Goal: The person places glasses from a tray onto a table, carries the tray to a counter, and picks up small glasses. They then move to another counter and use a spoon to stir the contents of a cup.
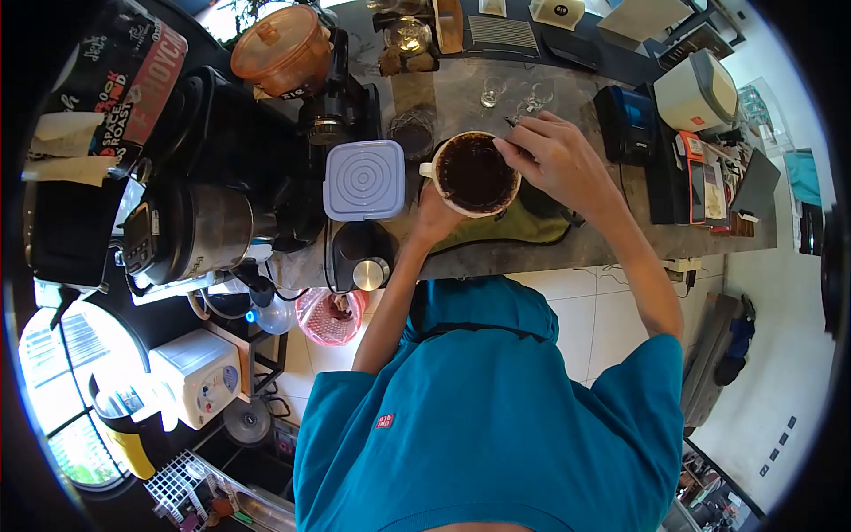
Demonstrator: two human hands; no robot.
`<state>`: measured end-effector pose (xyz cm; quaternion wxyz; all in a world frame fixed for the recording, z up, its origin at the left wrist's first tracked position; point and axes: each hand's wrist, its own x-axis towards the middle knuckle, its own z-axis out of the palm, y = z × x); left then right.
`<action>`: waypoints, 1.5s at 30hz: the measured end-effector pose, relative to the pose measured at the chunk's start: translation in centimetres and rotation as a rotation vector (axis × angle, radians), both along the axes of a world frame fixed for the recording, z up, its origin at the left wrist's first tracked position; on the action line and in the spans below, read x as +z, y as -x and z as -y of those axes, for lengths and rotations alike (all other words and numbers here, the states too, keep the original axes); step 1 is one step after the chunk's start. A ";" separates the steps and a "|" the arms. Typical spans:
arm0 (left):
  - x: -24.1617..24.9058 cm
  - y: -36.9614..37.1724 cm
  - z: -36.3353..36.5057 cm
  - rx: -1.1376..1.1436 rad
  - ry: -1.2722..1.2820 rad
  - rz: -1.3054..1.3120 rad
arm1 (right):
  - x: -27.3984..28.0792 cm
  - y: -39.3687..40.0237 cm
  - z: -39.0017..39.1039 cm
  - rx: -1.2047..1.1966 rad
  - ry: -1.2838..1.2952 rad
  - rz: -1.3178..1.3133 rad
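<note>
Grey worktop [640,232] runs across the room, w/ olive cloth [510,232] near its front edge. L hand [436,215] is clamped on the near-left side of the cup [479,214], though its fingers are mostly hidden. The cup, w/ dark contents [476,173], lies just left of R hand [551,160]; its mouth is round, so no long axis, & its handle [426,169] points left. R hand is at the rim, fingers drawn together; cannot tell if they pinch smth. Lidded container [364,180] stands left, small glass [490,92] beyond; neither blocks R hand.
</note>
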<state>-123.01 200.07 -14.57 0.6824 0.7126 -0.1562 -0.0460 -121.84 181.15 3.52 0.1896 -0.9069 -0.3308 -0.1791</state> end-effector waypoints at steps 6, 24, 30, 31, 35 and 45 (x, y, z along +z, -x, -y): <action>0.6 -0.1 0.0 -0.017 0.000 0.008 | -3.7 0.1 0.6 -0.139 -0.249 -0.234; -1.1 -0.6 -0.3 -0.055 -0.074 0.164 | -8.9 2.0 2.9 -0.363 -1.166 -0.818; -0.1 0.0 0.0 -0.013 0.045 0.081 | -6.7 2.3 3.1 -0.336 -1.122 -0.745; -0.2 -0.1 0.0 -0.015 0.044 0.081 | -6.2 2.4 3.2 -0.335 -1.071 -0.694; -1.4 -0.3 0.1 -0.005 0.044 0.099 | -3.9 3.0 1.6 -0.386 -0.950 -0.542; -1.4 -0.2 0.1 -0.002 0.057 -0.002 | -0.7 5.2 -3.1 -0.371 -0.609 -0.243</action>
